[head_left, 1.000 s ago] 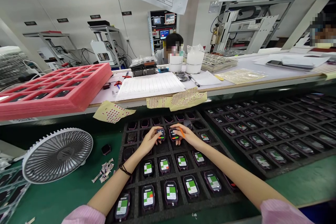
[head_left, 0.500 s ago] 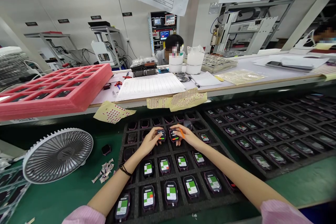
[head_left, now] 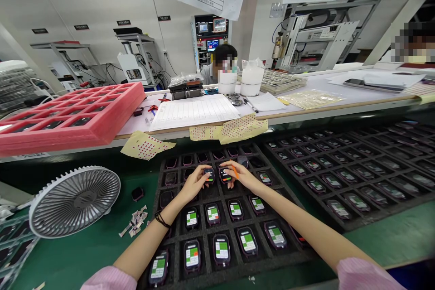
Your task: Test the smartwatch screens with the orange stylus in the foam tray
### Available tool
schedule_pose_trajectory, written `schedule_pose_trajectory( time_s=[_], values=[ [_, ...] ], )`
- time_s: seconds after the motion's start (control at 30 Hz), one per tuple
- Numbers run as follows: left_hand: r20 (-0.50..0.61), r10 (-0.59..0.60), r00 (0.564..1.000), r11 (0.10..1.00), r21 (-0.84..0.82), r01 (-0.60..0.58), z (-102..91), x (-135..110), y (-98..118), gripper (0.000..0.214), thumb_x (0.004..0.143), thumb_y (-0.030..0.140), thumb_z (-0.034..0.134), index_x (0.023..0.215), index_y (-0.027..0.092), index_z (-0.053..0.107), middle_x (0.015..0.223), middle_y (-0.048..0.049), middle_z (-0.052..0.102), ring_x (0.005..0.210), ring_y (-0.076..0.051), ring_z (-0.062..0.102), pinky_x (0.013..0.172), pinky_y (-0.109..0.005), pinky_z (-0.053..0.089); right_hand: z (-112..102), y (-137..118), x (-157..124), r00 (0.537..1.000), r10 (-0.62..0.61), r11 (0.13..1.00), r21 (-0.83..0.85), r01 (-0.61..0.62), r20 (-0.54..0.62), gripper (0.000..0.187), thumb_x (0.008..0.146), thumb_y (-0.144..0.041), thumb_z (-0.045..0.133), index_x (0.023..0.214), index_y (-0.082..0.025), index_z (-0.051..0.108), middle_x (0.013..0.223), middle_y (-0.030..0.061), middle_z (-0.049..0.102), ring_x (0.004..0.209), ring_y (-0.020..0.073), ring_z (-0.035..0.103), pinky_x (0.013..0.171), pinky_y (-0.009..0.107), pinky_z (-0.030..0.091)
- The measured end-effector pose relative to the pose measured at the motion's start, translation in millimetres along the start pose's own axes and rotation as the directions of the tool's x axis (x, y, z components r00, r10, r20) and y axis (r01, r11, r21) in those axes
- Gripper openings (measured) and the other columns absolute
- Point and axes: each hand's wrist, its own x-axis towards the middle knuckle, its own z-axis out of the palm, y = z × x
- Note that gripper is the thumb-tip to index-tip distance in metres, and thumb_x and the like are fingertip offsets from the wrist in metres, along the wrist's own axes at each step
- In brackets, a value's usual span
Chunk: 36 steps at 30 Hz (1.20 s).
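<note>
Both my hands rest on the far rows of a black foam tray that holds rows of smartwatches with lit green screens. My left hand has its fingertips on one smartwatch. Just beside it, my right hand touches a second smartwatch and pinches a thin orange stylus. Both watches are partly hidden by my fingers. Dark, unlit watches fill the farthest cells.
A white desk fan stands left of the tray, near paper scraps. A second black tray lies to the right. Beyond stands a white bench with a pink foam tray, paper sheets and a seated co-worker.
My hands stay on the same two watches, with no clear change in grip. The whole view has shifted only slightly.
</note>
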Motion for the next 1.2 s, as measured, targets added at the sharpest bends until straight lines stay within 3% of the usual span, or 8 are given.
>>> schedule_pose_trajectory(
  time_s=[0.23,0.4,0.87,1.2],
  values=[
    [0.047,0.013,0.999,0.999,0.048,-0.016,1.0,-3.5,4.2,0.031,0.083,0.04,0.054,0.107,0.02,0.057,0.093,-0.0043,0.064,0.073,-0.015,0.06,0.059,-0.023,0.047,-1.0,3.0,0.2,0.999,-0.004,0.999,-0.046,0.006,0.036,0.034,0.077,-0.041,0.063,0.103,-0.02,0.054,0.08,-0.0017,0.061,0.043,0.0084,0.06,0.04,0.021,0.049],
    [0.053,0.017,0.998,0.998,0.052,-0.019,0.8,-3.5,3.6,0.031,0.083,0.039,0.055,0.107,0.02,0.057,0.094,-0.0047,0.065,0.077,-0.016,0.061,0.062,-0.024,0.048,-1.4,6.5,-1.8,0.996,0.015,0.994,-0.11,-0.005,0.089,0.036,0.076,-0.043,0.065,0.103,-0.02,0.058,0.081,-0.0014,0.058,0.053,0.0078,0.06,0.05,0.023,0.054],
    [0.047,0.005,0.999,0.998,0.054,-0.008,0.0,-2.4,2.4,0.033,0.084,0.039,0.053,0.111,0.019,0.054,0.1,-0.006,0.062,0.073,-0.014,0.059,0.061,-0.023,0.046,-0.4,3.0,-2.2,0.998,0.016,0.993,-0.114,-0.009,0.064,0.036,0.077,-0.039,0.064,0.106,-0.02,0.055,0.084,-0.001,0.058,0.049,0.0076,0.061,0.048,0.021,0.05],
    [0.054,0.013,0.998,0.998,0.068,-0.017,0.0,-2.6,2.0,0.035,0.084,0.041,0.052,0.111,0.019,0.052,0.099,-0.0054,0.062,0.073,-0.014,0.059,0.062,-0.025,0.047,-1.3,3.4,-3.1,0.997,-0.025,0.994,-0.104,0.032,0.066,0.047,0.068,-0.038,0.074,0.106,-0.021,0.051,0.095,0.0016,0.057,0.058,0.0099,0.063,0.053,0.025,0.054]
  ],
)
